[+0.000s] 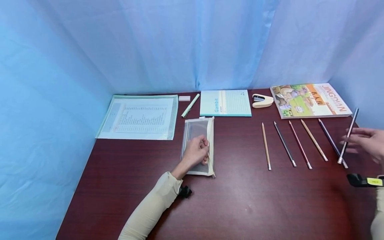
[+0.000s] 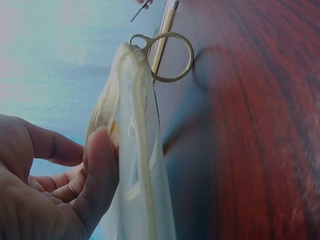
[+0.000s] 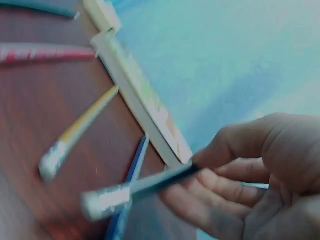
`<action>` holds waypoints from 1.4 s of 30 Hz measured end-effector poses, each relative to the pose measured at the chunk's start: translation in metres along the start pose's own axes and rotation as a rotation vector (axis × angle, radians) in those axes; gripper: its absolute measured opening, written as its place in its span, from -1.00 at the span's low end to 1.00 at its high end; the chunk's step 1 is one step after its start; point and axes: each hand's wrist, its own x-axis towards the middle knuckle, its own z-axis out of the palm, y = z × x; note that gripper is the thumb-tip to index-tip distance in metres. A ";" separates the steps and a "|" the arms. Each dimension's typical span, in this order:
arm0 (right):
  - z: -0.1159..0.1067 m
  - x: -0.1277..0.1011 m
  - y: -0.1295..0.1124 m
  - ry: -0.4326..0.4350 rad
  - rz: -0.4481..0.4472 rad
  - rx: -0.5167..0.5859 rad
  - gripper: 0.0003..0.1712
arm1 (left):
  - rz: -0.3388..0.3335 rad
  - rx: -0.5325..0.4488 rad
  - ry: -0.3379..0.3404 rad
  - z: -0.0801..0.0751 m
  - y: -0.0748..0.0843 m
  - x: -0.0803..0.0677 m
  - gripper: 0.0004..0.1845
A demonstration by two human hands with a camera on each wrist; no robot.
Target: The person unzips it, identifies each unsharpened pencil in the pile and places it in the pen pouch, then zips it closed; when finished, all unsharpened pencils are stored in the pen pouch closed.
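My left hand (image 1: 195,150) pinches the zipped edge of a see-through pouch (image 1: 196,128) with cream trim, which lies on the table. In the left wrist view, the thumb and fingers grip the cream fabric (image 2: 106,111) below a ring-shaped zipper pull (image 2: 192,56). Over at the far right, my right hand (image 1: 367,141) holds a dark pencil (image 1: 351,126) off the table, its eraser end pointing down. The right wrist view shows that pencil (image 3: 160,183) between thumb and fingers, slightly blurred. Just beneath it lies a dark blue pencil (image 1: 330,137).
Left of it lie a yellow pencil (image 1: 314,140), a red pencil (image 1: 300,144), a dark green pencil (image 1: 284,143) and a tan pencil (image 1: 266,146). Along the back are a document sleeve (image 1: 141,116), eraser (image 1: 184,98), pale green pen (image 1: 190,105), notebook (image 1: 235,103), stapler (image 1: 262,101) and book (image 1: 300,100).
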 end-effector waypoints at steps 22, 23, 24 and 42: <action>0.110 0.013 -0.001 -0.413 0.028 0.384 -0.49 | 0.004 -0.018 -0.009 0.001 -0.002 0.001 -0.92; 0.117 0.013 -0.001 -0.408 0.030 0.351 -0.50 | 0.004 -0.016 -0.009 0.001 -0.001 0.000 -0.92; 0.124 0.014 -0.001 -0.402 0.033 0.321 -0.50 | 0.004 -0.014 -0.009 0.001 -0.001 0.000 -0.92; 0.242 0.020 -0.007 -0.525 0.147 0.036 -0.64 | 0.025 -0.003 0.005 0.000 -0.001 -0.001 -0.92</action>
